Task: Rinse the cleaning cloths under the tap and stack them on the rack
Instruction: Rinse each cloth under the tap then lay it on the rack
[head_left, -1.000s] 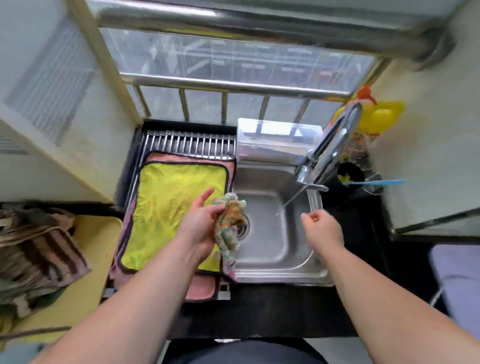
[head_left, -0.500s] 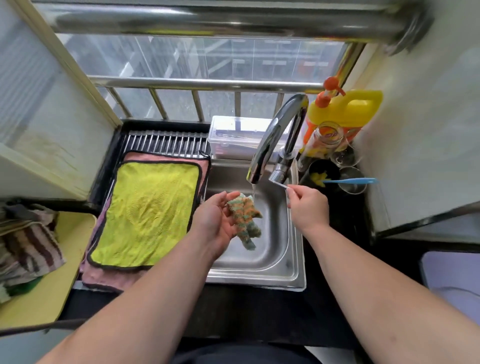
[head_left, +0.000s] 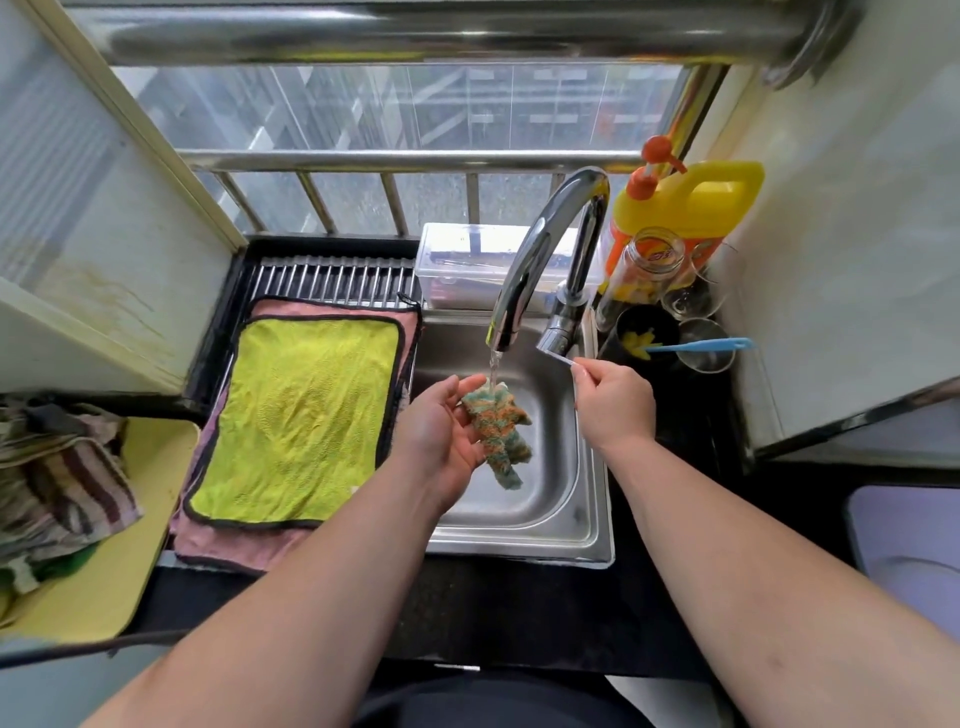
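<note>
My left hand (head_left: 441, 431) holds a small orange-and-green knitted cloth (head_left: 498, 431) over the steel sink (head_left: 571, 525), right under the tap's spout (head_left: 540, 260). A thin stream of water falls onto the cloth's top. My right hand (head_left: 613, 400) pinches the tap's slim lever (head_left: 558, 355) at its end. On the drying rack (head_left: 332, 275) to the left lies a yellow-green cloth (head_left: 301, 415) spread flat on top of a pink cloth (head_left: 244, 545).
A clear plastic box (head_left: 467, 260) stands behind the sink. A yellow soap jug (head_left: 691, 208), a glass jar (head_left: 644, 270), glasses and a blue-handled brush (head_left: 696, 345) crowd the right counter. Striped cloths (head_left: 57, 483) lie on a yellow board (head_left: 109, 582) at the left.
My left hand carried the knitted cloth rightward under the spout. My right hand rose to the lever and pinched it. Water now runs onto the cloth.
</note>
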